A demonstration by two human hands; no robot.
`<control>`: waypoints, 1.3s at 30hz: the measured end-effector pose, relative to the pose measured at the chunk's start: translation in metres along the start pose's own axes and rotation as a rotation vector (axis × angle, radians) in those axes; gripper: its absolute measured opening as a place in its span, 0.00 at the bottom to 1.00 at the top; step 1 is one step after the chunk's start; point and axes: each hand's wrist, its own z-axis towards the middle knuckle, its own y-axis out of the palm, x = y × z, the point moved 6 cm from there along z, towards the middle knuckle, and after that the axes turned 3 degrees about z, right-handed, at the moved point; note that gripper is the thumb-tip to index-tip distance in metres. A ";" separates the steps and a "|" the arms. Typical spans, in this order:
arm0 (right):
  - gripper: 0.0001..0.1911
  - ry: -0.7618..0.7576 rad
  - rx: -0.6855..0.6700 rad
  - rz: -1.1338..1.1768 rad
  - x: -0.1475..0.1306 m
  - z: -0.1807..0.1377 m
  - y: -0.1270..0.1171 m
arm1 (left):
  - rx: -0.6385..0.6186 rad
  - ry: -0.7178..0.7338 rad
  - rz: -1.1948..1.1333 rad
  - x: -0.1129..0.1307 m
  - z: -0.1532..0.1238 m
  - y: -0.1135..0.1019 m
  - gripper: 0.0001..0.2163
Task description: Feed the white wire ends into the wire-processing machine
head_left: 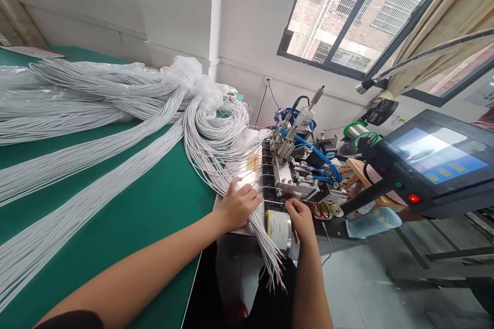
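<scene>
My left hand (239, 206) is closed over a white cable at the edge of a thick cable bundle (264, 236), whose loose ends hang toward my lap with some reddish wire tips showing. A single white cable (273, 201) runs across from it to my right hand (301, 220). The right fingers are pinched on that cable's end, at the front of a bench machine (287, 169) with metal cylinders and blue air hoses. Several more cables lie spaced along the machine's black rail (267, 164). Just below the right fingertips sits a round metal-and-white drum (279, 230).
Long white cable bundles (127, 164) cover the green table (165, 205), partly wrapped in clear plastic (187, 69). To the right stand a control screen (436, 154), a green-rimmed wire spool (360, 134) and a blue translucent container (374, 222). A lamp arm (424, 56) reaches in above.
</scene>
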 end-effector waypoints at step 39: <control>0.15 0.061 -0.346 -0.087 -0.037 -0.105 -0.001 | 0.013 0.006 0.003 -0.002 -0.003 0.001 0.15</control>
